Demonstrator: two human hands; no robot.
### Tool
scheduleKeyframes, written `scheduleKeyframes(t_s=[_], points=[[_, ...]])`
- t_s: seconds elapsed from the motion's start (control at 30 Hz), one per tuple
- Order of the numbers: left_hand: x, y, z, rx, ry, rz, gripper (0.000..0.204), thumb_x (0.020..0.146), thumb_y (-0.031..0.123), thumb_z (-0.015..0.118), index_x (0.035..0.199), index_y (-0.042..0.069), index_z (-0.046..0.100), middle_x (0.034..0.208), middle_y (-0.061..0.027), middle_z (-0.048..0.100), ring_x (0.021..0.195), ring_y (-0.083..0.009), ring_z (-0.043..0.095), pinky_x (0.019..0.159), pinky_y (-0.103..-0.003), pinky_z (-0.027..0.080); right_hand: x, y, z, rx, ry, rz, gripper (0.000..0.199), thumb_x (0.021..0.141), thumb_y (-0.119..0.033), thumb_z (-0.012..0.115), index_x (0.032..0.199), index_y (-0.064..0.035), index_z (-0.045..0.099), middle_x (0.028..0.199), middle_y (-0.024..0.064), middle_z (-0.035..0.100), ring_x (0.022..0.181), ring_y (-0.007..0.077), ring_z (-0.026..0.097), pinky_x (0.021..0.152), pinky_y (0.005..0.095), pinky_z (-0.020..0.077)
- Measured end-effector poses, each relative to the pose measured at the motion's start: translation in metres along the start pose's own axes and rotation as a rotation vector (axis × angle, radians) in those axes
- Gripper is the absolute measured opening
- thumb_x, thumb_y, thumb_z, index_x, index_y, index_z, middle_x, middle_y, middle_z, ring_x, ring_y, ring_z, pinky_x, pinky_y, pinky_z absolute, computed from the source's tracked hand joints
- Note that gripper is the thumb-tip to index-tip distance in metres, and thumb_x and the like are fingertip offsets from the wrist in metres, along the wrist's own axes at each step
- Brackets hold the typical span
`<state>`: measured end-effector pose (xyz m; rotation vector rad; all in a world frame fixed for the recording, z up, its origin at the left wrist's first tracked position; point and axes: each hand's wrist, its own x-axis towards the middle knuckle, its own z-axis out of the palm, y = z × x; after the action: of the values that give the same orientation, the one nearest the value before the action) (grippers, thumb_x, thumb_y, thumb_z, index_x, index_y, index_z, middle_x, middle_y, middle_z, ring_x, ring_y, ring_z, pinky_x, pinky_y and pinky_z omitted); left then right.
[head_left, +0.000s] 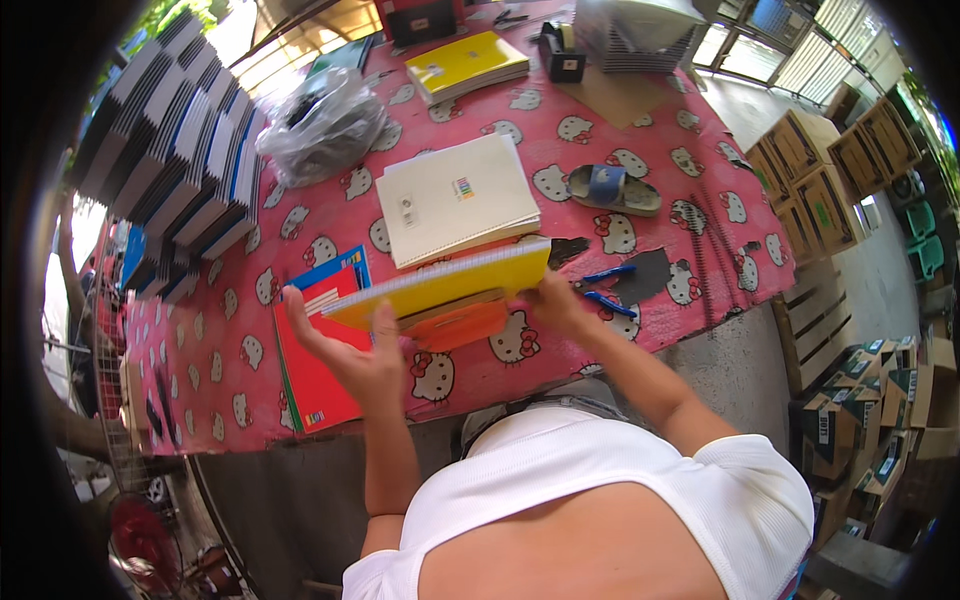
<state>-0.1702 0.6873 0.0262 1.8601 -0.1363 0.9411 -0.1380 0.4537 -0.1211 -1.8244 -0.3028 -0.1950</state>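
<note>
A yellow spiral notebook (450, 290) stands tilted on its long side in the middle of the table, its coil edge up. My right hand (552, 303) grips its right end, with the fingers partly hidden. At its left end my left hand (355, 350) is open, fingers spread and thumb near the notebook's face; whether it touches cannot be made out. Below the notebook shows an orange cover or sheet (460, 325), partly hidden. Red notebooks (335, 385) with a blue strip lie under and beside my left hand. Behind stands a stack of cream-backed notebooks (460, 195).
Blue-handled pliers (608, 285) and a blue slipper (612, 190) lie to the right. Tall notebook stacks (190, 130) rise at the left, beside a plastic bag (322, 125). Yellow notebooks (468, 62) and a tape dispenser (560, 52) sit far back. Cardboard boxes (815, 190) stand beyond the table.
</note>
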Motion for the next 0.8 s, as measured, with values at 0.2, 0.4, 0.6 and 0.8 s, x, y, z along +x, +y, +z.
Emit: scheduleKeyframes(t_s=[0.2, 0.4, 0.6, 0.8], points=[[-0.025, 0.042, 0.054, 0.585, -0.652, 0.365, 0.071, 0.08, 0.023, 0.069, 0.141, 0.007, 0.035, 0.139, -0.0153, 0.039, 0.125, -0.0306, 0.038, 0.111, -0.054, 0.006, -0.021, 0.019, -0.043, -0.357, -0.174, -0.079, 0.012, 0.08, -0.008, 0.06, 0.09, -0.0023, 0.061, 0.098, 0.0186, 0.063, 0.094, 0.0339, 0.062, 0.076, 0.0419, 0.0495], [-0.015, 0.029, 0.062, 0.231, -0.6, 0.337, 0.035, 0.075, 0.022, 0.074, 0.107, 0.01, 0.066, 0.111, -0.0063, 0.064, 0.104, -0.0217, 0.055, 0.102, -0.046, 0.025, 0.008, 0.065, -0.271, -1.106, 0.526, 0.744, 0.041, 0.069, -0.034, 0.077, 0.093, -0.002, 0.066, 0.096, 0.0185, 0.067, 0.089, 0.0357, 0.064, 0.076, 0.0449, 0.0495], [-0.004, 0.037, 0.071, 0.126, -0.429, 0.316, 0.014, 0.072, 0.021, 0.077, 0.084, 0.013, 0.073, 0.092, -0.0017, 0.069, 0.087, -0.0171, 0.061, 0.095, -0.039, 0.031, 0.004, 0.054, -0.283, -1.045, 0.5, 0.647, 0.04, 0.07, -0.027, 0.078, 0.099, -0.0042, 0.064, 0.099, 0.0212, 0.065, 0.094, 0.0365, 0.063, 0.079, 0.0441, 0.0501], [-0.007, 0.032, 0.067, 0.119, -0.514, 0.242, 0.013, 0.075, 0.021, 0.076, 0.085, 0.013, 0.074, 0.081, 0.0, 0.07, 0.081, -0.0147, 0.062, 0.093, -0.036, 0.032, 0.009, -0.061, -0.163, -0.646, 0.268, -0.266, 0.035, 0.069, 0.007, 0.052, 0.097, -0.005, 0.069, 0.091, 0.015, 0.067, 0.086, 0.0313, 0.063, 0.077, 0.0397, 0.0498]])
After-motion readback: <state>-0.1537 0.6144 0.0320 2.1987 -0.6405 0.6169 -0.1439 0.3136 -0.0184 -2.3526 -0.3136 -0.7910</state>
